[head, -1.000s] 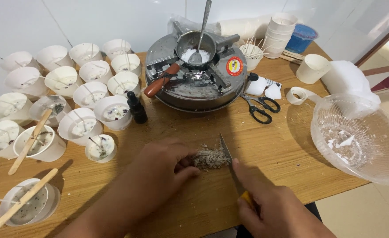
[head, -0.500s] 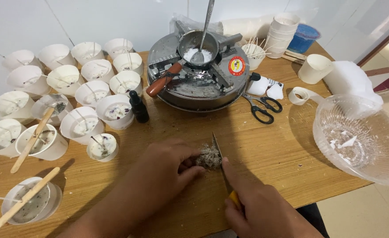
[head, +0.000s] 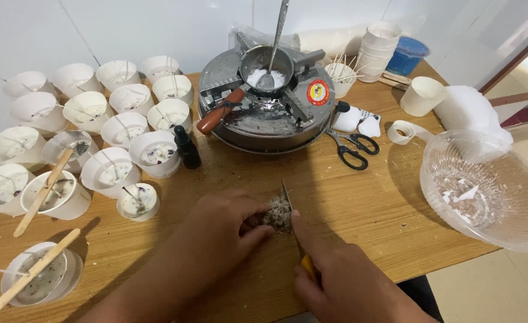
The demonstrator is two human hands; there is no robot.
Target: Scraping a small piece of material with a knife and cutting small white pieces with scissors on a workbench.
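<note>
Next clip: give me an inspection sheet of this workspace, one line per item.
Surface: wooden table, scattered crumbs.
Job's things: small pile of dried plant bits; knife, blade against the pile.
Clutter: white paper cups with wicks, gas stove carrying a small pot and spoon, scissors, dark dropper bottle, clear plastic bowl, wooden sticks.
Grippers: left hand steadies the pile; right hand grips the knife.
Cables: nothing seen.
Surroundings: white wall, tiled floor at the right.
</note>
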